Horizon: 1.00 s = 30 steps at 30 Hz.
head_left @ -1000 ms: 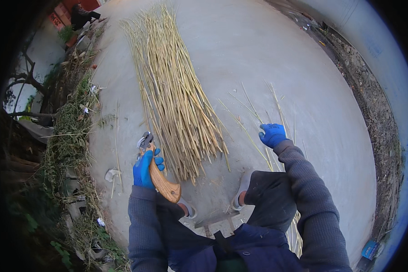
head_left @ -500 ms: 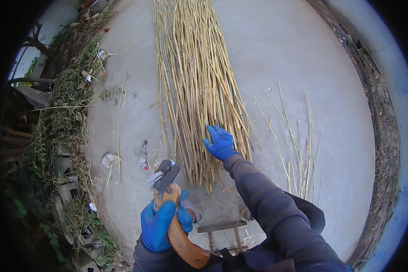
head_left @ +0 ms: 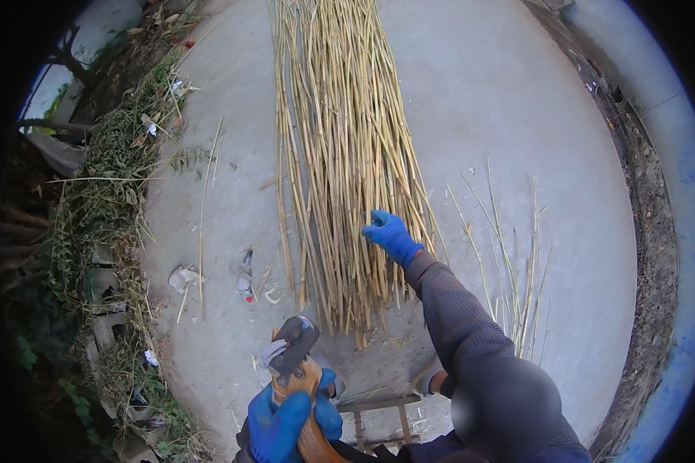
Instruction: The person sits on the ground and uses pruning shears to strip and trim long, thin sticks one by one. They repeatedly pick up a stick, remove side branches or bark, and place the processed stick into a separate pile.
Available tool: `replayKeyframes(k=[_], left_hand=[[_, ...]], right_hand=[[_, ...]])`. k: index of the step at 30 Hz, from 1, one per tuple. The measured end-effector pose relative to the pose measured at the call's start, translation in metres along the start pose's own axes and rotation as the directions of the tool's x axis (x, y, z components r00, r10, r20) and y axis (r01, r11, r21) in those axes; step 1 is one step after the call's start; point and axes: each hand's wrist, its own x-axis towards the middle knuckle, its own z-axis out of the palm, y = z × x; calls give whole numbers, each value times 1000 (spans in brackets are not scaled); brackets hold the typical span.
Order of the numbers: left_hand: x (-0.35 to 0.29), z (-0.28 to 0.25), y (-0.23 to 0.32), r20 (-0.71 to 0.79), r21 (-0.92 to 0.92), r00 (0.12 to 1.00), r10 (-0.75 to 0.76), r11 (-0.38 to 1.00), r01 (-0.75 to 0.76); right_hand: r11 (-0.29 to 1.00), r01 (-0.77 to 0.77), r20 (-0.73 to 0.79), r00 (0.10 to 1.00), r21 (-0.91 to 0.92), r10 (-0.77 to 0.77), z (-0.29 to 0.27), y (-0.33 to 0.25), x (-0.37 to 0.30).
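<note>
A long bundle of thin yellow-brown canes (head_left: 347, 154) lies on the grey ground, running away from me. With outstretched arm, my right hand (head_left: 394, 238), in a blue glove, reaches over the bundle's right side; its thumb and fingers close round one of the canes. My left hand (head_left: 282, 423), also gloved in blue, grips a hand tool with a curved wooden handle (head_left: 310, 428) low in front of me. A dark metal head (head_left: 296, 345) is bolted to the top of that handle; its exact kind is unclear. The handle's lower end runs out of the picture.
A small wooden stool (head_left: 378, 404) stands by my feet. Several thin green-yellow stalks (head_left: 529, 285) lie at right. Dry weeds (head_left: 108, 177) and litter line the left edge, with crumpled scraps (head_left: 183, 279) nearby. A blurred dark round shape (head_left: 506, 409) covers part of my right sleeve.
My right hand has gone from spread fingers over the canes to closing on one. The left hand and its tool sit slightly lower in view, and the view has shifted a little.
</note>
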Motion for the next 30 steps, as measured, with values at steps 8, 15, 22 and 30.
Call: replayKeyframes(k=[8, 15, 22, 30], left_hand=[[-6, -9, 0, 87, -53, 993, 78, 996, -74], [6, 0, -16, 142, -13, 970, 198, 980, -198], [25, -29, -17, 73, -124, 928, 364, 927, -354], [46, -35, -25, 16, -100, 912, 409, 908, -406]], right_hand=[[792, -530, 767, 628, 302, 128, -66, -66, -258], [870, -29, 189, 979, 492, -74, -53, -134, -190], [978, 17, -144, 988, -206, -48, -128, -197, -355], [545, -146, -398, 835, -826, -381, -198, -155, -584]])
